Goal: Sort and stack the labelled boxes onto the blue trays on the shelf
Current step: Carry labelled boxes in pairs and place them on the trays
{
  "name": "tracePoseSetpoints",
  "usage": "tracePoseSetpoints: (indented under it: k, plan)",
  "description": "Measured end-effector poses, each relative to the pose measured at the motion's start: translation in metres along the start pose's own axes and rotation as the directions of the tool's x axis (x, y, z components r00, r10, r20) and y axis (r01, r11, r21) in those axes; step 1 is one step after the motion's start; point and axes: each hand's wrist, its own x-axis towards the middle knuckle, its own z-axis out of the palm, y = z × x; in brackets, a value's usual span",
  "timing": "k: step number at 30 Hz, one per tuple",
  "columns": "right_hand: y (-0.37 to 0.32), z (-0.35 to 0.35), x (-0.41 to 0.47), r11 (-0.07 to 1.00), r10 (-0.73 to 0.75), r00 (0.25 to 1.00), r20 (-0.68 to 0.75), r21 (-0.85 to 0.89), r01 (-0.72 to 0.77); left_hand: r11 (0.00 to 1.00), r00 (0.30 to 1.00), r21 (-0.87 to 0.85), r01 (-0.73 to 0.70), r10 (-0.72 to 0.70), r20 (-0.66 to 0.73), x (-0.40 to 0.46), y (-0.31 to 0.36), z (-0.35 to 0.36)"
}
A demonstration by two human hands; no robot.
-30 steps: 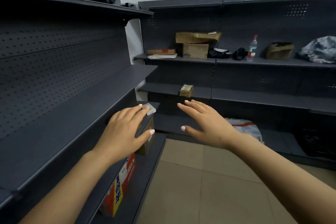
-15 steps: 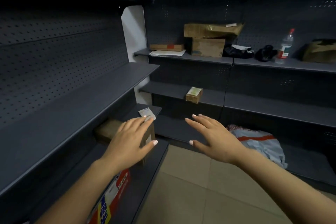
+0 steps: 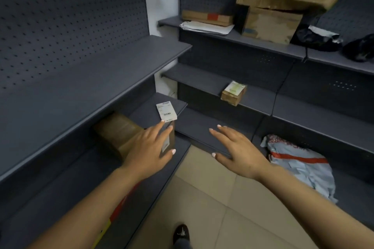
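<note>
The left hand (image 3: 150,148) lies flat, fingers straight, against the brown box (image 3: 121,135); the right hand (image 3: 235,150) hovers spread, holding nothing. The box is probably rigid, light cardboard. Grip opposite side faces.

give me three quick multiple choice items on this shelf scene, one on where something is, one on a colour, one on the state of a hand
1. Where is the small box with the pale green top?
A. on the floor
B. at a shelf's front edge, on the back unit
C. in the right hand

2. What colour is the stripe on the flat box?
A. red
B. green
C. yellow

3. The right hand is:
A. gripping a box
B. closed in a fist
C. open, holding nothing

Answers: B, its corner overhangs the shelf; A, a red patch crosses it; C, fingers are spread in open air.
</note>
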Motion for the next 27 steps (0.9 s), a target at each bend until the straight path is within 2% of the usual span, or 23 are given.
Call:
tracePoseSetpoints:
  k: [8, 11, 16, 22, 27]
  plan:
    - [0.071, 0.045, 0.104, 0.999, 0.013, 0.983, 0.183, -0.033, -0.007, 0.99, 0.978, 0.006, 0.141, -0.14, 0.154, 0.107, -0.063, 0.071]
    - [0.09, 0.053, 0.135, 1.0, 0.013, 0.977, 0.214, -0.023, -0.008, 0.983, 0.96, 0.019, 0.183, -0.183, 0.213, 0.132, -0.079, 0.086]
    - [0.117, 0.065, 0.194, 1.0, -0.019, 0.974, 0.224, 0.01, 0.017, 0.971, 0.945, 0.05, 0.233, -0.238, 0.225, 0.167, -0.095, 0.101]
    - [0.152, 0.086, 0.271, 0.993, -0.112, 0.951, 0.29, 0.072, 0.096, 0.956, 0.918, 0.106, 0.275, -0.293, 0.268, 0.205, -0.102, 0.128]
    - [0.194, 0.106, 0.327, 0.966, -0.252, 0.886, 0.388, 0.149, 0.209, 0.902, 0.848, 0.112, 0.417, -0.43, 0.309, 0.237, -0.106, 0.158]
